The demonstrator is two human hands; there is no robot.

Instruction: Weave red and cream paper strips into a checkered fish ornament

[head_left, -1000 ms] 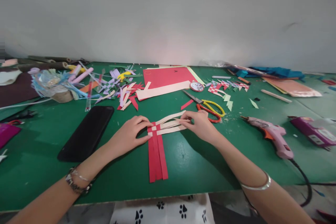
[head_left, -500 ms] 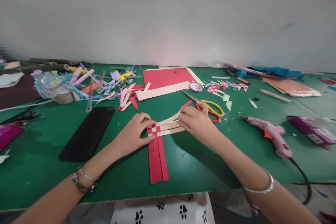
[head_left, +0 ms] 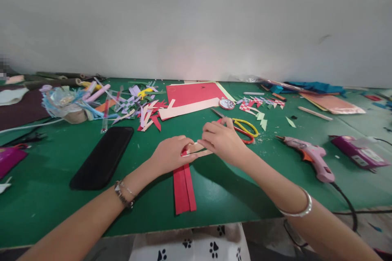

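Observation:
My left hand (head_left: 169, 154) is closed over the woven corner of some paper strips, covering most of the checked part. From under it two red paper strips (head_left: 184, 191) hang down side by side toward the table's front edge. Pale cream paper strips (head_left: 202, 153) run right from that corner to my right hand (head_left: 223, 140), whose fingers are pinched on their ends. Just beyond my right hand lie scissors (head_left: 248, 127) with yellow and red handles, partly hidden by the fingers.
A black phone (head_left: 102, 157) lies left of my left arm. On the right are a pink glue gun (head_left: 309, 155) and a purple box (head_left: 357, 151). Red paper sheets (head_left: 192, 93), cut scraps (head_left: 150, 115) and a round pin case (head_left: 226, 103) lie farther back, before a grey partition (head_left: 196, 28).
My left hand has slid right and now covers the checked weave that showed before. My right hand has come slightly left, so less of the cream strips shows between the hands.

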